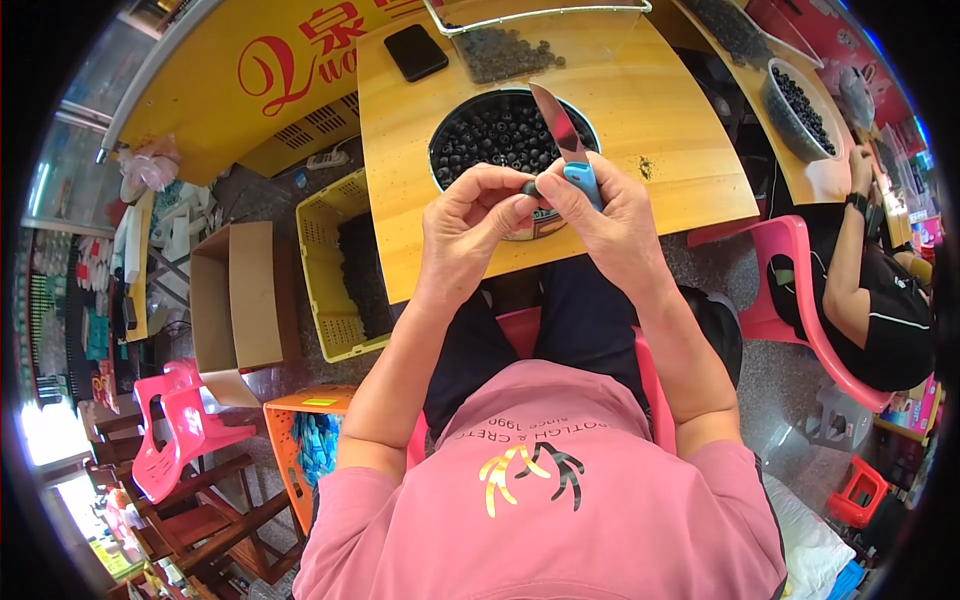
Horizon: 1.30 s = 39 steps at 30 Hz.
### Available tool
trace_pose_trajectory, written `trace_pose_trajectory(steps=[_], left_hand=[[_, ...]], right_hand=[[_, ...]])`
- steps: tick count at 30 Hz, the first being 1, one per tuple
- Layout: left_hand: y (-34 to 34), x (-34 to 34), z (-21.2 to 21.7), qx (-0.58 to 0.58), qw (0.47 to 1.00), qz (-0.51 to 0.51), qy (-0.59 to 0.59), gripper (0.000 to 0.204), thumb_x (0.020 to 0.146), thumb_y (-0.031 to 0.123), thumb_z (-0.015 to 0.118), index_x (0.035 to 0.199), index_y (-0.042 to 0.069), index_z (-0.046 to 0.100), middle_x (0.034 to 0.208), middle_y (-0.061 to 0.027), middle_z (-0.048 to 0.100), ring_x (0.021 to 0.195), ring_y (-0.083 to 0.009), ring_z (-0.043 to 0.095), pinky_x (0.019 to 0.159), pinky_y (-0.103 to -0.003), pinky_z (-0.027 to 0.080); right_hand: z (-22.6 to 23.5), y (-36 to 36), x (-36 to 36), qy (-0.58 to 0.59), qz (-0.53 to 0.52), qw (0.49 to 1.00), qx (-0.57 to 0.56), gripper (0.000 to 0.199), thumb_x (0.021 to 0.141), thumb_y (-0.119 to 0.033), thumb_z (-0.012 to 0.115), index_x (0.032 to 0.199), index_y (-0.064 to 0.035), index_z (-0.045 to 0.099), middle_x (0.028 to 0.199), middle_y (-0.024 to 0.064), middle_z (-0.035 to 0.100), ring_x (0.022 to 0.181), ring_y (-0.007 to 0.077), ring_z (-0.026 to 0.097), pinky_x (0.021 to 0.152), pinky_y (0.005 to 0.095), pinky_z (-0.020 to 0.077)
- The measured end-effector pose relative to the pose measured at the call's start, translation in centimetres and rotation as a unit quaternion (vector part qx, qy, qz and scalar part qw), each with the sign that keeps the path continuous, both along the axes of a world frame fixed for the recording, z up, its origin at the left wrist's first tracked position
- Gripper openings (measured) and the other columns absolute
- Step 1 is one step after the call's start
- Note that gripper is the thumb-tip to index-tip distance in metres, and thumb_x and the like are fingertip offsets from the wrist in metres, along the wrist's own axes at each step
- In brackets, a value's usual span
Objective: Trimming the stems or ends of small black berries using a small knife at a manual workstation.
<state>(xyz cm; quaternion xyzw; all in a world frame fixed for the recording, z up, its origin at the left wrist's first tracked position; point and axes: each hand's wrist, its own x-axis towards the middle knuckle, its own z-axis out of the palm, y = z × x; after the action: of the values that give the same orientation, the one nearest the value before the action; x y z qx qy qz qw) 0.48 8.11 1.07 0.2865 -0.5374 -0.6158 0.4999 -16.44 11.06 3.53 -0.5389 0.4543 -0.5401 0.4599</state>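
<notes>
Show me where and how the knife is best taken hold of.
I'd grip the knife by its blue handle, coming from the near right side. The bare blade slants up and away from the person, so that side likely keeps fingers off the metal; the right hand holds it by the handle.

I see a smooth wooden table (pixel 680 110) with a clear plastic tub (pixel 550 17) at its far edge. The knife (pixel 566 142) has a shiny metal blade (pixel 553 115) and a plastic handle (pixel 582 182). The pink shirt (pixel 610 490) is dull cloth, the brown box (pixel 255 290) is cardboard, the yellow crate (pixel 322 290) plastic.
</notes>
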Motion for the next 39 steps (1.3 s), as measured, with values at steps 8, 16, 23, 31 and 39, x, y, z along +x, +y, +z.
trace_pose_trajectory(steps=[8, 16, 23, 31, 39], left_hand=[[-0.54, 0.58, -0.58, 0.003, 0.999, -0.008, 0.044, 0.016, 0.090, 0.008, 0.066, 0.105, 0.002, 0.061, 0.092, -0.0029, 0.064, 0.080, -0.0084, 0.058, 0.073, -0.022, 0.048], [-0.43, 0.47, -0.27, -0.003, 0.999, -0.010, 0.040, 0.017, 0.091, 0.009, 0.066, 0.106, 0.003, 0.060, 0.092, -0.0019, 0.064, 0.079, -0.0063, 0.058, 0.072, -0.021, 0.049], [-0.40, 0.41, -0.18, -0.012, 0.998, -0.022, 0.064, 0.017, 0.089, 0.006, 0.066, 0.105, 0.002, 0.061, 0.099, -0.0066, 0.061, 0.078, -0.0137, 0.057, 0.071, -0.026, 0.045], [-0.53, 0.45, -0.35, -0.023, 0.996, -0.037, 0.077, 0.015, 0.089, 0.005, 0.066, 0.103, 0.002, 0.061, 0.099, -0.0075, 0.060, 0.078, -0.0138, 0.057, 0.070, -0.026, 0.045], [-0.44, 0.43, -0.37, -0.009, 0.997, -0.040, 0.064, 0.017, 0.090, 0.004, 0.065, 0.106, 0.001, 0.062, 0.099, -0.0069, 0.060, 0.078, -0.0141, 0.057, 0.069, -0.026, 0.045]], right_hand=[[-0.97, -0.23, 0.15, 0.133, -0.042, 0.983, -0.118, 0.019, 0.095, -0.018, 0.062, 0.098, 0.0010, 0.062, 0.082, 0.0045, 0.062, 0.075, 0.0108, 0.058, 0.068, 0.0239, 0.0464], [-0.83, -0.04, 0.07, 0.282, -0.067, 0.927, -0.240, 0.015, 0.087, -0.008, 0.067, 0.099, 0.0002, 0.063, 0.082, 0.0120, 0.060, 0.069, 0.0250, 0.061, 0.059, 0.0312, 0.0473], [-1.01, -0.33, -0.39, 0.319, -0.078, 0.902, -0.279, 0.017, 0.084, -0.003, 0.068, 0.100, -0.0017, 0.063, 0.080, 0.0111, 0.061, 0.064, 0.0251, 0.061, 0.055, 0.0319, 0.0473], [-0.85, -0.26, -0.48, 0.349, -0.098, 0.881, -0.304, 0.019, 0.082, -0.002, 0.069, 0.101, -0.0052, 0.064, 0.079, 0.0093, 0.062, 0.062, 0.0241, 0.062, 0.053, 0.0323, 0.0466], [-0.77, -0.04, -0.77, 0.346, -0.095, 0.894, -0.267, 0.019, 0.083, -0.003, 0.069, 0.102, -0.0038, 0.065, 0.081, 0.0098, 0.063, 0.066, 0.0234, 0.063, 0.055, 0.0315, 0.0474]])
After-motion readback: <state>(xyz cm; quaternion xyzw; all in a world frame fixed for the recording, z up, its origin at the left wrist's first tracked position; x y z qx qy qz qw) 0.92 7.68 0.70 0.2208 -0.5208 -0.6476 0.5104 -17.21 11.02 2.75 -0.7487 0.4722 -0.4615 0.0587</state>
